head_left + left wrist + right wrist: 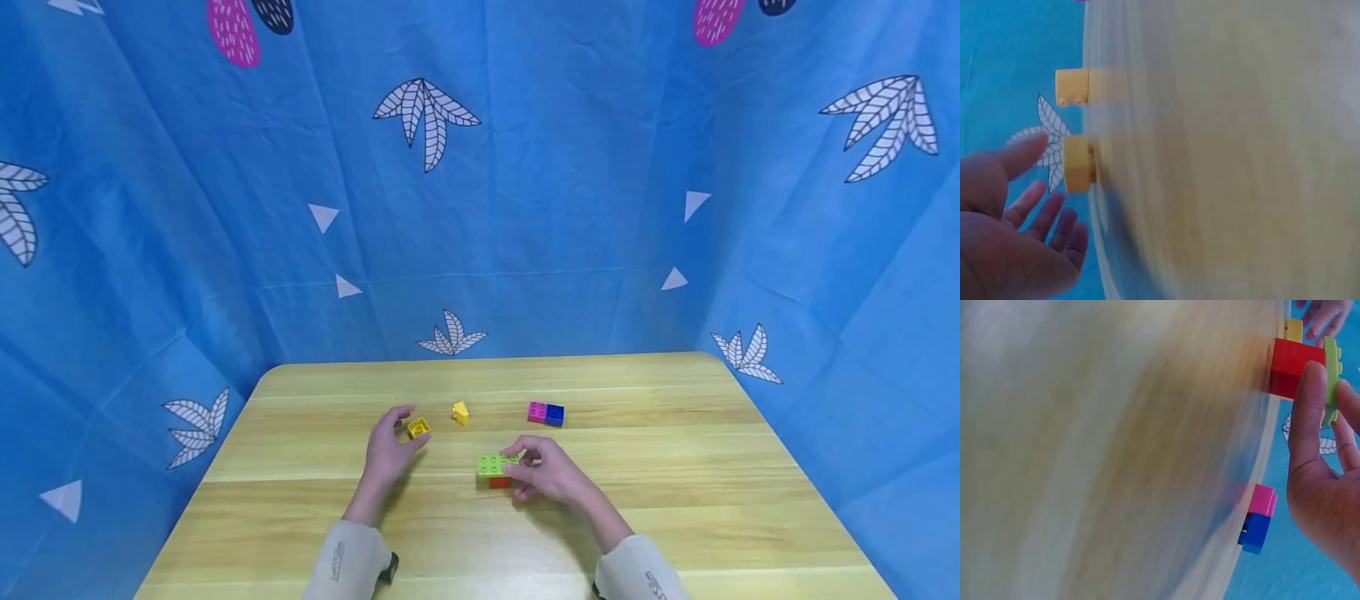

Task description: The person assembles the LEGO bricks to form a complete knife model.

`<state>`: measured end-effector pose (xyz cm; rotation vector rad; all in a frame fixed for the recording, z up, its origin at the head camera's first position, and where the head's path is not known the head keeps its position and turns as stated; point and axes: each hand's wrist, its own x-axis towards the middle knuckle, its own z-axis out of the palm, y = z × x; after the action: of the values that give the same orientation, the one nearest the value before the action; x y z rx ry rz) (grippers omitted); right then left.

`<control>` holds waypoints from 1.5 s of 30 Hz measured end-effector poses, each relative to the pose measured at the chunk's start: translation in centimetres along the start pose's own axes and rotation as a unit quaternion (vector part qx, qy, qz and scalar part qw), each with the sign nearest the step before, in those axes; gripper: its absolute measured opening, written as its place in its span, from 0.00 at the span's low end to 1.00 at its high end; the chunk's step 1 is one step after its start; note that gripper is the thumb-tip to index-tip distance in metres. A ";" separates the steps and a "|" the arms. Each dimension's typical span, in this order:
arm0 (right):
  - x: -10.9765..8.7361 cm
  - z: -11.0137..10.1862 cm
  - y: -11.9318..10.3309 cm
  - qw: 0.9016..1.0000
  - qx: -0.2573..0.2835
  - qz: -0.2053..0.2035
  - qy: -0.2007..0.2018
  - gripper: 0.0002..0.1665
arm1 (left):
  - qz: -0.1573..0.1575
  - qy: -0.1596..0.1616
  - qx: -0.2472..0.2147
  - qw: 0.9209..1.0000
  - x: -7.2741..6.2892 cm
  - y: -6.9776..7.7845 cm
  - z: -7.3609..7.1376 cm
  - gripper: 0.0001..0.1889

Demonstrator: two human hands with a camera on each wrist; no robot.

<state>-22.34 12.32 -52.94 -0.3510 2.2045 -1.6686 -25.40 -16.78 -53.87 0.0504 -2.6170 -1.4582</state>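
Observation:
My left hand (389, 447) curves around a yellow brick (418, 428) that lies with its hollow underside up. Thumb and fingers are spread on either side of it, and in the left wrist view the brick (1077, 164) stands apart from the palm. With thumb and fingers, my right hand (547, 468) pinches the right end of a lime-green plate (491, 465). Beneath that plate sits a red brick (498, 482); the right wrist view shows the red brick (1297, 367) against the plate's underside, close over the table.
Behind and between the hands, a smaller yellow piece (461, 413) lies on its side. Farther back on the right, a pink brick (537, 412) and a dark blue brick (555, 415) sit side by side on the wooden table (300, 500). A blue patterned cloth (570, 208) hangs behind.

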 end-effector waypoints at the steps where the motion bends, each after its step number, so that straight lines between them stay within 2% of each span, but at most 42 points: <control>1: 0.0 0.0 0.1 1.000 0.001 0.000 0.000 0.15 | -0.005 -0.001 0.002 1.000 0.1 -0.1 0.0 0.30; 6: 0.0 0.0 0.0 1.000 0.005 0.002 -0.002 0.15 | -0.037 -0.022 -0.010 0.999 0.6 -0.3 0.2 0.31; 10: 0.0 0.0 -0.2 1.000 0.006 0.003 -0.001 0.15 | -0.048 -0.026 0.008 0.998 0.8 -0.2 0.4 0.26; 16: 0.0 0.0 -0.2 1.000 0.006 0.005 -0.001 0.15 | -0.033 -0.023 0.034 0.999 0.8 0.0 0.2 0.18; 24: 0.0 -0.1 -0.3 1.000 -0.002 0.002 0.001 0.14 | -0.032 -0.026 0.026 0.999 0.7 0.0 0.1 0.17; 31: 0.0 0.0 -0.3 1.000 0.008 0.007 0.004 0.15 | -0.041 -0.026 -0.001 0.999 0.0 0.4 0.0 0.17; 36: -0.1 0.0 -0.3 1.000 0.018 0.005 0.010 0.16 | -0.018 -0.026 -0.038 0.999 -0.9 1.3 -0.1 0.18; 45: -0.2 0.2 -0.4 1.000 0.001 0.001 0.017 0.15 | -0.006 0.005 -0.055 0.998 -2.0 2.2 -0.3 0.18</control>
<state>-22.08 12.11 -52.60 -0.3230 2.2266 -1.6868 -23.26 -15.71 -52.06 0.0631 -2.5274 -1.5989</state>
